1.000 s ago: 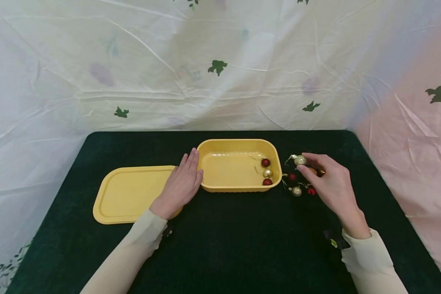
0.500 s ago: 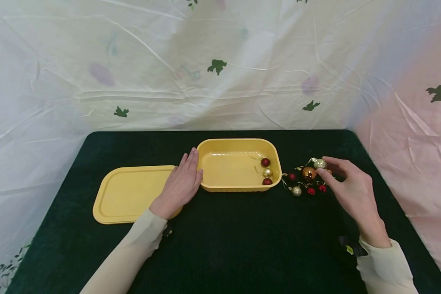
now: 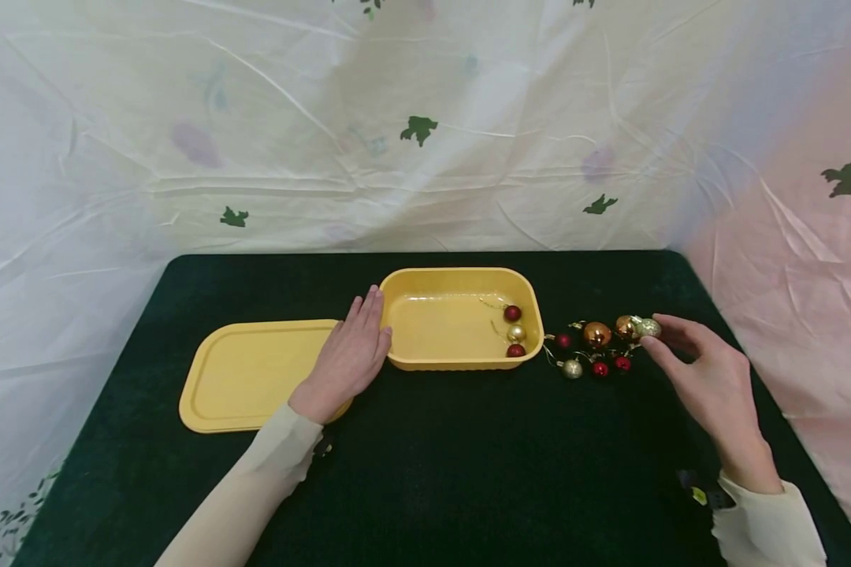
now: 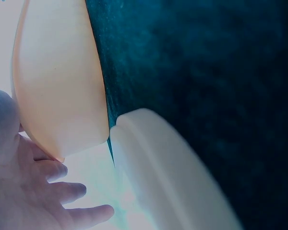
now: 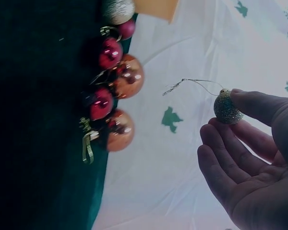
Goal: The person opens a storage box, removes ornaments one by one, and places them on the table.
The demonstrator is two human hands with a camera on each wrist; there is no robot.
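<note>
Between thumb and fingertips, my right hand (image 3: 712, 378) pinches a glittery gold bauble (image 5: 227, 108), its thin hanging loop trailing free in the right wrist view. This hand is over the right end of a cluster of baubles: shiny copper ones (image 3: 597, 335), small red ones (image 3: 622, 363) and another glittery gold one (image 3: 571, 368). My left hand (image 3: 351, 350) lies with straight fingers against the left side of a yellow plastic box (image 3: 461, 365). Inside the box, at its right end, are two dark red baubles (image 3: 513, 313) and a gold bauble (image 3: 516, 333).
A yellow lid (image 3: 255, 378) lies flat left of the box, partly under my left forearm and hand. The dark green table (image 3: 425, 472) meets a pale patterned cloth (image 3: 425, 189) at its back edge.
My right hand has carried the glittery gold bauble to the right, away from the box, uncovering the copper and red baubles. My left hand and the box have stayed still.
</note>
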